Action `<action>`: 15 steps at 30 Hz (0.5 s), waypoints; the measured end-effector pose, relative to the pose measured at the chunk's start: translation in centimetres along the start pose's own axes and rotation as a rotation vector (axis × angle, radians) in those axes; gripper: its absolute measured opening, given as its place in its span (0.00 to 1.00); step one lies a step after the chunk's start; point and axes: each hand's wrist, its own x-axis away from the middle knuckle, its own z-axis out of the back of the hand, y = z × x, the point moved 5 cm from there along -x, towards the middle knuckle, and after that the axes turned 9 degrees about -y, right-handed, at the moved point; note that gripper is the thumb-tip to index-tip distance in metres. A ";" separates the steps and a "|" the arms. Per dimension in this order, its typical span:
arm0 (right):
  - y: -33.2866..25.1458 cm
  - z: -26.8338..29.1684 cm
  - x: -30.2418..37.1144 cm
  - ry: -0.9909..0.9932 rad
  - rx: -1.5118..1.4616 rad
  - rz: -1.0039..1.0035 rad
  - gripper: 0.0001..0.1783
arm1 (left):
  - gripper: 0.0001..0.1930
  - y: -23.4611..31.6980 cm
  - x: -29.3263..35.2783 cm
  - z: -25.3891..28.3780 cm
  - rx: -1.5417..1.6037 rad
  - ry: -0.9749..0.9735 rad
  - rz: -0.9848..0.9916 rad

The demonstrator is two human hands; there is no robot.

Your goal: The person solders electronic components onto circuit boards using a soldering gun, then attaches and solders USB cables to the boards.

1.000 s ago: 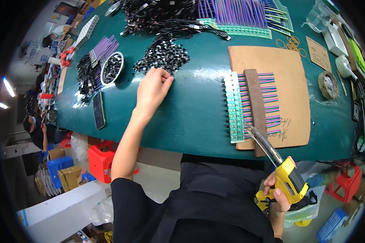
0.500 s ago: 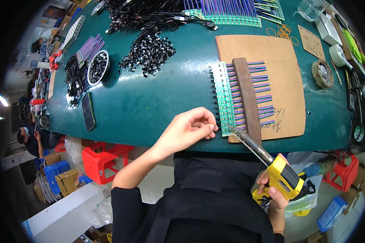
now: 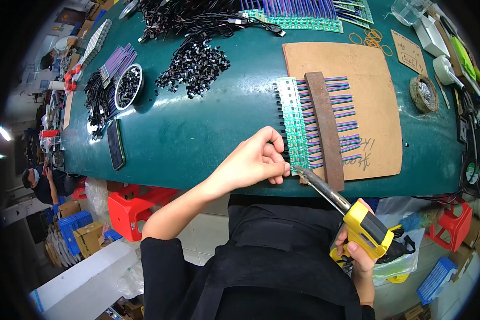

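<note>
A green circuit board panel lies upright in view on the cardboard's left edge, with small black parts along its left side and coloured wires running right. A rusty metal bar lies across the wires. My left hand is closed in a pinch at the panel's near left corner; what its fingertips hold is too small to make out. My right hand grips a yellow soldering gun, its metal tip touching or just over the panel's near end, beside my left fingertips.
Cardboard lies under the wires. Left are a heap of small black parts, a white bowl of them and a phone. Black cables and more wired panels lie at the back. A tape roll sits right.
My left fingertips have moved slightly right, up to the panel's corner. The soldering gun's tip has shifted a little left along the panel's near end. The view has shifted slightly.
</note>
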 end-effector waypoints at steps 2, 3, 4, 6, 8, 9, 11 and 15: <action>0.1 0.0 0.1 0.001 0.017 -0.015 0.45 | 0.13 0.0 -0.1 -0.1 -0.001 0.002 0.001; 0.1 0.0 0.2 -0.001 0.033 -0.029 0.45 | 0.14 0.1 -0.1 -0.1 -0.003 0.005 0.002; 0.1 0.0 0.2 -0.002 0.033 -0.030 0.45 | 0.14 0.1 0.0 -0.2 -0.003 0.006 0.002; 0.1 0.1 0.2 0.013 0.010 -0.001 0.42 | 0.14 0.2 0.0 -0.2 -0.015 0.014 0.011; 0.1 0.0 0.1 0.012 0.003 0.010 0.42 | 0.14 0.0 0.0 -0.2 -0.012 0.013 0.006; 0.0 0.0 0.0 0.013 -0.004 0.023 0.42 | 0.14 0.0 -0.1 -0.1 -0.010 0.012 0.001; 0.2 0.3 -0.2 0.012 0.000 0.017 0.42 | 0.14 0.0 -0.3 0.0 -0.010 0.016 0.011; 0.0 0.1 0.2 0.021 0.021 0.023 0.43 | 0.14 0.3 -0.1 -0.1 -0.032 0.020 0.003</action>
